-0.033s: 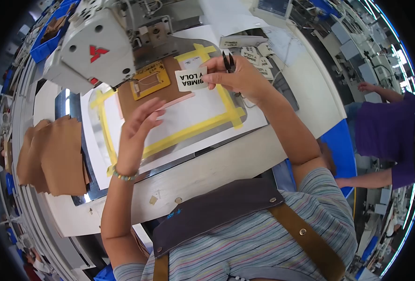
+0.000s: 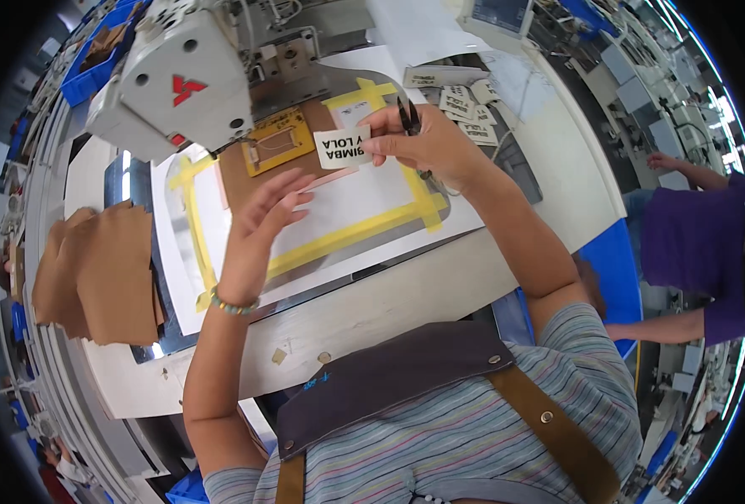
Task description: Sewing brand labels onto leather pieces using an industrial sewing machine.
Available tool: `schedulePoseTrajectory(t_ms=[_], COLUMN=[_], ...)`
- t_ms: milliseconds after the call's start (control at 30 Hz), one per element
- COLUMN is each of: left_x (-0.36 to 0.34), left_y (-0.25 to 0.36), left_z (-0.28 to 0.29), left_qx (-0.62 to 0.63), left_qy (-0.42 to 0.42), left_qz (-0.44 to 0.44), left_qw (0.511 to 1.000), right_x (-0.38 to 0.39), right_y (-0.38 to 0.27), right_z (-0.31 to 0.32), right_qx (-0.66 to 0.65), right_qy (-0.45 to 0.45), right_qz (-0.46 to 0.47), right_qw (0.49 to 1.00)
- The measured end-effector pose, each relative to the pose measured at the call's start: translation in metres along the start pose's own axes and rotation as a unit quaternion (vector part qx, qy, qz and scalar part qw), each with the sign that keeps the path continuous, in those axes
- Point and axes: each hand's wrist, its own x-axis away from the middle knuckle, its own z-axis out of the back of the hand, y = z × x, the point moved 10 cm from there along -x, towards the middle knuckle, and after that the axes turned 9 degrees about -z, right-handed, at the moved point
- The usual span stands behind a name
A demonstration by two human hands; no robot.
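Note:
Between the thumb and fingers of my right hand (image 2: 439, 151) is a small white label (image 2: 330, 153) with black lettering, held by its right edge. Black thread snips (image 2: 408, 116) are also tucked in that hand, blades pointing up. My left hand (image 2: 259, 223) hovers with fingers apart and nothing in it, left of the label. Below both hands lies a white sheet (image 2: 330, 214) framed with yellow tape (image 2: 347, 231). A brown piece (image 2: 236, 172) lies on the sheet's far part, with a yellow template (image 2: 284, 151) on top, close to the sewing machine head (image 2: 171, 92).
More white labels (image 2: 477, 133) lie spread on a dark surface at the right. A stack of brown pieces (image 2: 107, 277) sits at the left. Small scraps (image 2: 280, 356) lie near the table's front edge. A person in purple (image 2: 692, 244) stands at the right, beside a blue bin (image 2: 612, 269).
My left hand has shifted slightly right, toward the label. My right hand still holds the label and the snips. The whole view has moved a little.

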Motion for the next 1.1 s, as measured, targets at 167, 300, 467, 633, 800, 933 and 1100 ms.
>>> schedulePoseTrajectory(t_ms=[167,300,467,633,800,933,1100], left_x=[-0.021,-0.014,-0.008,-0.01,-0.019,-0.029,-0.046], left_y=[-0.019,-0.03,-0.034,0.009,0.029,0.015,0.001], left_z=[0.007,0.03,0.044,0.07,0.056,0.042,0.047], left_qx=[0.068,0.016,-0.066,-0.365,-0.536,-0.599,-0.602], left_qy=[0.055,0.093,0.09,0.099,0.031,-0.021,-0.037], left_qz=[0.005,-0.005,0.021,-0.112,-0.252,-0.29,-0.281], left_qw=[0.996,0.995,0.994,0.919,0.805,0.746,0.746], right_x=[-0.027,-0.038,-0.074,-0.122,-0.172,-0.181,-0.176], right_y=[0.025,0.032,0.04,0.033,0.028,0.026,0.018], right_z=[-0.042,-0.051,-0.054,-0.041,-0.046,-0.056,-0.053], right_qx=[0.013,0.03,0.185,0.147,0.201,0.207,0.236], right_qy=[-0.044,-0.042,-0.026,0.021,0.038,0.034,0.087], right_qz=[-0.013,-0.052,0.047,0.017,0.027,-0.002,0.041], right_qw=[0.999,0.997,0.981,0.989,0.979,0.978,0.967])
